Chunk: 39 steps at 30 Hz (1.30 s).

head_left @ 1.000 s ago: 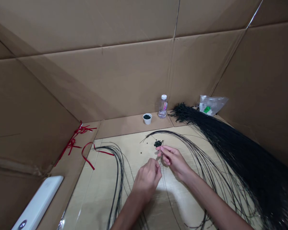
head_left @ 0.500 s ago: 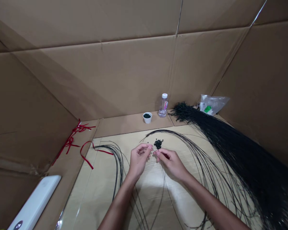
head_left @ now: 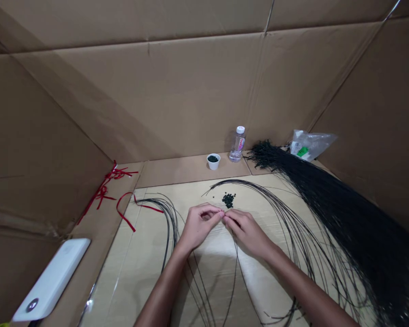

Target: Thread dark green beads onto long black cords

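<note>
The grip has closed: the left hand [head_left: 200, 225] and right hand [head_left: 247, 231] now meet at the fingertips, just below the black beads [head_left: 228, 200]; whatever they pinch is too fine to see.

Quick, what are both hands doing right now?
Left hand: closed, fingertips pinched; whether it holds anything is too small to tell.
Right hand: closed, pinched against the left; same, cannot tell.

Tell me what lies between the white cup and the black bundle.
In the head view, a plastic water bottle stands between the white cup and the black bundle.
</note>
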Each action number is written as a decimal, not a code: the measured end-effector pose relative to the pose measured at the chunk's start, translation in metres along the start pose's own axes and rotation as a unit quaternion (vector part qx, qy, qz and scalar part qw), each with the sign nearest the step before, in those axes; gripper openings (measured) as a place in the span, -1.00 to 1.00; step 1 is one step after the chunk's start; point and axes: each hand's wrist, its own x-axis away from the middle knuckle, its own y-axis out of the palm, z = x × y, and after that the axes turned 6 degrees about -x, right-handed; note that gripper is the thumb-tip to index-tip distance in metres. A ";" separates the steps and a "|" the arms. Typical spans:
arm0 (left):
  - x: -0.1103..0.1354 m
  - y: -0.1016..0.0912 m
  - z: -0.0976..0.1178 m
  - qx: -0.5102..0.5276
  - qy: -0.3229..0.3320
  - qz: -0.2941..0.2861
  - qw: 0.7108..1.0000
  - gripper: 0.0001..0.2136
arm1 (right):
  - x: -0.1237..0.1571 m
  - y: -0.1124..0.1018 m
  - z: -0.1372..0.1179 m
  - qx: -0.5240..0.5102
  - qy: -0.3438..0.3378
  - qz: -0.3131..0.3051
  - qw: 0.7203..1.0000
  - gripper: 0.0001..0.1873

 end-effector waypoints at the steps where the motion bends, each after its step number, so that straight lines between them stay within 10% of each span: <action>1: 0.001 0.000 0.000 0.000 -0.001 0.000 1.000 -0.81 | 0.000 0.000 0.000 -0.003 -0.001 0.000 1.000 -0.66; 16: 0.000 -0.003 0.003 0.027 -0.014 -0.006 1.000 -0.81 | -0.003 0.016 0.009 -0.242 0.093 0.077 0.963 -0.58; 34: -0.001 -0.002 -0.001 0.060 -0.039 -0.012 0.997 -0.78 | -0.001 0.010 0.002 -0.126 0.043 0.097 0.986 -0.67; 39: -0.006 -0.033 0.001 -0.003 -0.052 0.006 0.999 -0.68 | -0.002 0.013 0.008 -0.149 0.071 0.107 0.980 -0.68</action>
